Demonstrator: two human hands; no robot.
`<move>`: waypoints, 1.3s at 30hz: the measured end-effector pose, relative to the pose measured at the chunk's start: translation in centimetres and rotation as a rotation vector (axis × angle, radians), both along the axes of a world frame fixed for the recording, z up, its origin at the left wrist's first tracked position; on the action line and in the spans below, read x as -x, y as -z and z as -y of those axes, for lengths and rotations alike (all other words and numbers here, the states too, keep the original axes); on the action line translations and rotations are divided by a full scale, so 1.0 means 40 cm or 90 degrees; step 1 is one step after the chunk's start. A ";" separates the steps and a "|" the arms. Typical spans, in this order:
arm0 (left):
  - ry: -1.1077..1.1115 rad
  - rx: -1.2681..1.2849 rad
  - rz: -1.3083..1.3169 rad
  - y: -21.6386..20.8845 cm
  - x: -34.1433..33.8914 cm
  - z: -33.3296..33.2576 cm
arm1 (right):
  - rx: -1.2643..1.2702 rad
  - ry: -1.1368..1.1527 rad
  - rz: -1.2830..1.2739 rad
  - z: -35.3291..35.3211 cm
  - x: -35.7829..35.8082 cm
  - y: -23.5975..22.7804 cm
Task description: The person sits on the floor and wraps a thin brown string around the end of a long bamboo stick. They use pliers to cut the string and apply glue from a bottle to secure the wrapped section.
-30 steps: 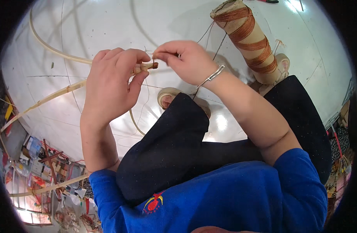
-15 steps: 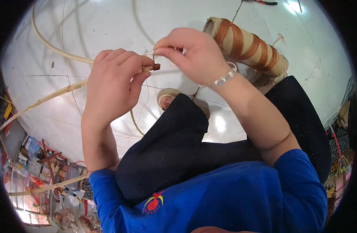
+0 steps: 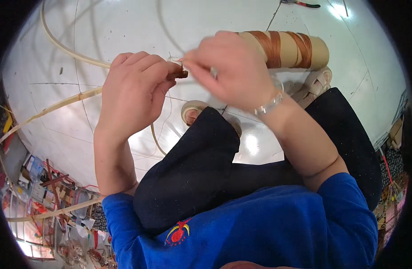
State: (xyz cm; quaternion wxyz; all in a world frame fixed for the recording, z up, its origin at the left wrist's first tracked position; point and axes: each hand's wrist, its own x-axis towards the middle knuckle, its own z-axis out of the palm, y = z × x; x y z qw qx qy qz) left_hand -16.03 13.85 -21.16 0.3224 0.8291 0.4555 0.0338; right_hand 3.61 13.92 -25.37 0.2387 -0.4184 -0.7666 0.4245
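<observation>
My left hand is closed around pale bamboo strips, with thumb and forefinger pinching near their end. The tip, bound with dark brown cord, sticks out past those fingers. Just right of it, my right hand is slightly blurred, thumb and forefinger pinched on a thin brown cord that runs down to the bound tip. One bamboo strip curves away to the upper left, and another bamboo strip runs to the far left. Behind my right hand lies a cardboard tube wound with reddish-brown cord, partly hidden.
Pliers with a red and black handle lie on the white tiled floor at the top. My sandalled foot is below the hands. Mixed clutter lines the lower left.
My right hand has shifted a little right and down, still near the bound tip. The tube has swung from a slant to nearly level. My left hand has barely moved right.
</observation>
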 end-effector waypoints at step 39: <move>-0.034 -0.098 -0.007 0.020 -0.007 0.006 | 0.050 -0.068 -0.190 -0.035 -0.038 0.018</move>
